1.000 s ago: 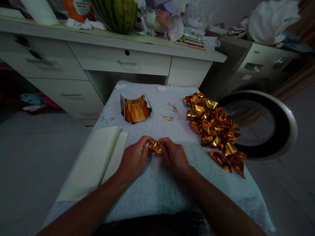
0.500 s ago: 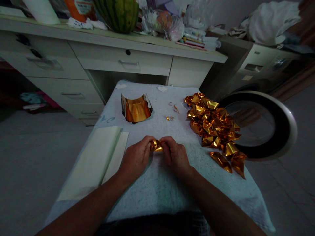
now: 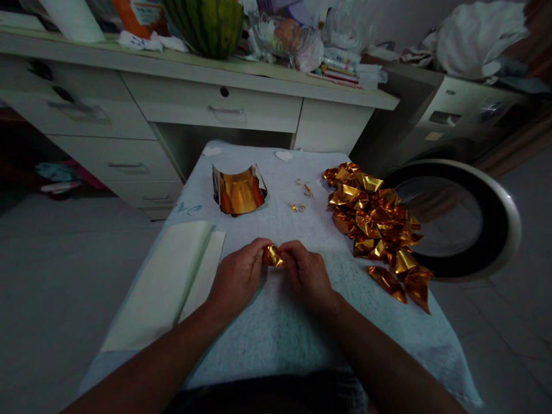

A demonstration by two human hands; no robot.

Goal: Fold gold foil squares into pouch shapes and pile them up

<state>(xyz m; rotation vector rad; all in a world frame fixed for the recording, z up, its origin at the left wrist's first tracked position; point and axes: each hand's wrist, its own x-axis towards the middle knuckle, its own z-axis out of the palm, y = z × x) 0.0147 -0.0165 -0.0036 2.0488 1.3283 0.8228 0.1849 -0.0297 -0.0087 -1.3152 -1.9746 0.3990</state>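
Observation:
Between my two hands, over the near middle of the cloth-covered table, is a small piece of shiny gold foil. My left hand pinches its left end, thumb and fingers closed. The right end is gripped by the closed fingertips of my right hand. Part of the foil is hidden by the fingers. To the right lies a heap of folded gold foil pieces. Curved sheets of gold foil rest at the far left, and small gold twist ties are scattered beyond my hands.
Folded pale paper lies along the table's left side. Behind stands a white desk with a watermelon and plastic bags on top. At the right, a washing machine's round door hangs open beside the table.
The foil between my fingers has turned slightly and looks more bunched, its right end now tighter at my right fingertips. Both hands stay in nearly the same place.

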